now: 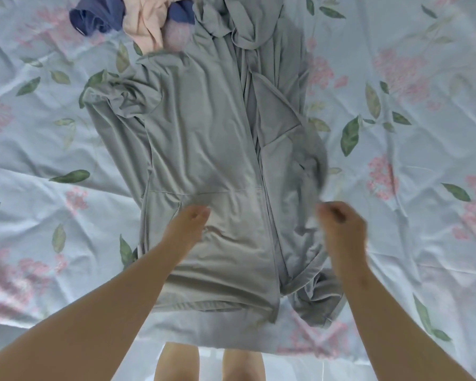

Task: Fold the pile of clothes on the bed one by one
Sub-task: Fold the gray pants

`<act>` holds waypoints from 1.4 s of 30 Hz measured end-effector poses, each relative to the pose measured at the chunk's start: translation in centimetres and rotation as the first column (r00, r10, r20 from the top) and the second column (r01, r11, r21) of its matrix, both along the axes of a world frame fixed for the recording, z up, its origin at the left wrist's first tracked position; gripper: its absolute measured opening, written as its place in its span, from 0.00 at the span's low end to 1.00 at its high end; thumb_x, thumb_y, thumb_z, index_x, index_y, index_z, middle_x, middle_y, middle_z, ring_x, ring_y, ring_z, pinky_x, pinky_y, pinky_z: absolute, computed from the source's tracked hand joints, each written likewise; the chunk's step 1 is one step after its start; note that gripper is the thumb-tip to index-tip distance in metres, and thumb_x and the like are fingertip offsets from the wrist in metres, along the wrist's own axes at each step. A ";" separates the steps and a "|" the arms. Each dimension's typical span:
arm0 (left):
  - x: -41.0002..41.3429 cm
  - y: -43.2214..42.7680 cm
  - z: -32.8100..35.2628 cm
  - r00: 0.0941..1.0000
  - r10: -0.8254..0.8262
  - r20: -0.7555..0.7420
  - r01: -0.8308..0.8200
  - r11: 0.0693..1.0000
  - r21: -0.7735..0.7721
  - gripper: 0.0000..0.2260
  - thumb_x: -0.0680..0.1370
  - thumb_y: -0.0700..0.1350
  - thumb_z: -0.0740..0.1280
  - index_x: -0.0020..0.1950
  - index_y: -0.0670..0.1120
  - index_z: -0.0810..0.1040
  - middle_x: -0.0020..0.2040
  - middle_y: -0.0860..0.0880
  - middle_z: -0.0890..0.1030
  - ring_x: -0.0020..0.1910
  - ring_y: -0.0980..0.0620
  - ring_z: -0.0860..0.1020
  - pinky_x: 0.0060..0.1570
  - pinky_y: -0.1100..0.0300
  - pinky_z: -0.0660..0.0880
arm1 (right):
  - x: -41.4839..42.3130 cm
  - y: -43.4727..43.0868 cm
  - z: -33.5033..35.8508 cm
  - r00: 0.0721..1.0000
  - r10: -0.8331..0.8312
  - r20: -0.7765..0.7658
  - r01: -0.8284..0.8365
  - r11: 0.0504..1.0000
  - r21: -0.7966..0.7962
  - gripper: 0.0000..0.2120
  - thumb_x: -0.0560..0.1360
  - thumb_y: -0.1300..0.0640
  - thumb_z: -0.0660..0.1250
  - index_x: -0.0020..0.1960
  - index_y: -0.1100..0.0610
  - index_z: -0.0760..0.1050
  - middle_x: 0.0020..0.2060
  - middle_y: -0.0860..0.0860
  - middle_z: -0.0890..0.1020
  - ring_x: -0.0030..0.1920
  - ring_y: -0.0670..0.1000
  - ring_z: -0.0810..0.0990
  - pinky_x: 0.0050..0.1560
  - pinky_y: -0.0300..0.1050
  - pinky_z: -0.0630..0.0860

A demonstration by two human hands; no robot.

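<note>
Leftover pile is bunched up at the far side of the bed. The left hand is pressed on the grey zip jacket, fingers curled under; whether anything's pinched can't be told. The jacket's spread mid-bed, and its lifted right edge is gripped by the right hand, fingers curled tight.

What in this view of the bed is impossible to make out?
Head view, pile of clothes: cut off by the top edge.
Head view, grey jacket: far end cut off by the same edge.
Head view, left hand: fingertips hidden under its own knuckles.
Head view, right hand: fabric it grips is motion-blurred.
</note>
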State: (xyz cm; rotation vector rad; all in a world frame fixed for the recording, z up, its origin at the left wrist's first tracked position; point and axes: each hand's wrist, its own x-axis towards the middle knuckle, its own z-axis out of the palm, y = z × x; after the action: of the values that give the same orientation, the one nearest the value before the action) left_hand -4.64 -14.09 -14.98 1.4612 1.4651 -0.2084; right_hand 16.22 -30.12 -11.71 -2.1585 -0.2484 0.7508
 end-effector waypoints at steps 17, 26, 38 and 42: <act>4.7 -0.9 -0.6 0.988 0.153 0.026 -0.146 0.974 -0.171 0.07 0.79 0.44 0.63 0.56 0.46 0.74 0.48 0.48 0.78 0.46 0.50 0.75 0.41 0.60 0.69 | 0.0 -1.3 -5.9 0.967 -0.041 -0.251 -0.070 0.907 -0.416 0.02 0.76 0.62 0.60 0.45 0.58 0.67 0.34 0.55 0.76 0.29 0.52 0.75 0.30 0.44 0.71; 6.6 -0.9 1.2 0.986 0.159 0.058 -0.141 0.962 -0.235 0.11 0.78 0.38 0.61 0.59 0.41 0.76 0.55 0.41 0.80 0.55 0.42 0.78 0.52 0.55 0.74 | 10.3 -1.5 0.1 0.745 -0.600 0.292 0.638 0.768 -0.047 0.09 0.79 0.58 0.51 0.56 0.56 0.66 0.53 0.60 0.77 0.51 0.56 0.78 0.49 0.45 0.68; 4.8 -1.7 0.4 0.999 -0.028 0.033 0.035 0.969 -0.246 0.02 0.77 0.43 0.67 0.47 0.48 0.75 0.41 0.54 0.76 0.37 0.59 0.73 0.36 0.66 0.68 | -1.4 -3.5 -3.3 0.903 -0.057 -0.427 -0.024 0.983 -0.181 0.06 0.73 0.65 0.65 0.46 0.55 0.74 0.37 0.54 0.75 0.34 0.48 0.72 0.34 0.36 0.68; 3.0 -1.3 0.1 1.000 0.028 -0.005 -0.028 0.972 -0.233 0.06 0.80 0.45 0.63 0.54 0.45 0.74 0.39 0.52 0.75 0.36 0.57 0.72 0.34 0.65 0.67 | -6.6 -4.9 -3.8 0.801 0.064 -0.595 -0.212 0.960 -0.182 0.04 0.71 0.60 0.72 0.44 0.55 0.78 0.38 0.49 0.81 0.38 0.47 0.79 0.37 0.34 0.73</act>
State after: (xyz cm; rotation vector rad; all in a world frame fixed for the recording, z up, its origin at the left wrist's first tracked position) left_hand -1.64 -15.39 -14.87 1.2503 1.4102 -0.3524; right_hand 9.63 -35.00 -15.49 -2.0198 0.0148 1.5603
